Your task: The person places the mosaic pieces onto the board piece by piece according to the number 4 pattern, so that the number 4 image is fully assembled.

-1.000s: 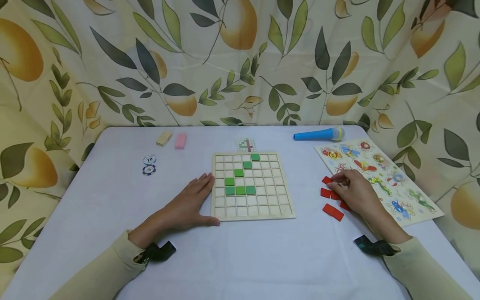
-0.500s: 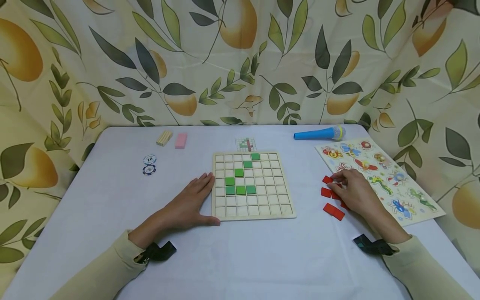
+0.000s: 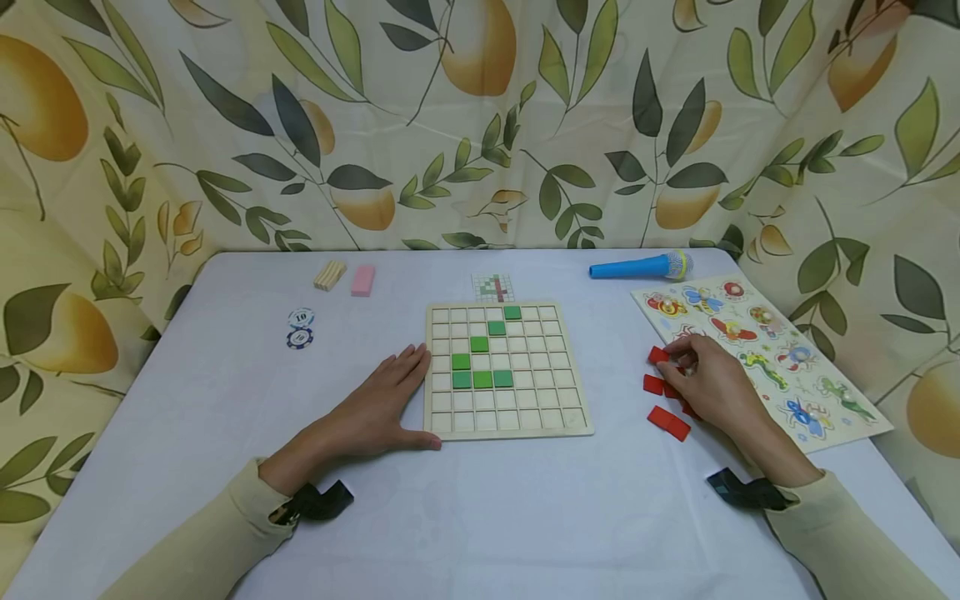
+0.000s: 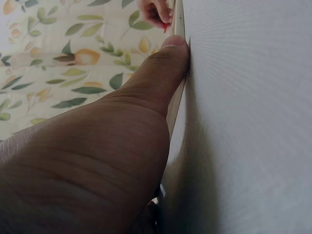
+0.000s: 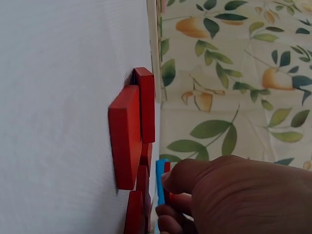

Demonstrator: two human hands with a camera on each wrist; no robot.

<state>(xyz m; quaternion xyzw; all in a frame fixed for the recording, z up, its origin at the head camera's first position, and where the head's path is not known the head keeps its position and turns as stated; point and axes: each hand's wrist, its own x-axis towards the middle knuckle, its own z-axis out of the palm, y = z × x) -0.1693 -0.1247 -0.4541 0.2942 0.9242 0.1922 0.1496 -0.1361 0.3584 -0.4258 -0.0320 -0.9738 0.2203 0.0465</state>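
Little moved: right hand (image 3: 708, 379) pinches red tile (image 3: 659, 355).

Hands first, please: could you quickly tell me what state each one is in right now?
Left hand: open, flat on the table, thumb against the wooden grid board.
Right hand: fingers pinch a red tile.
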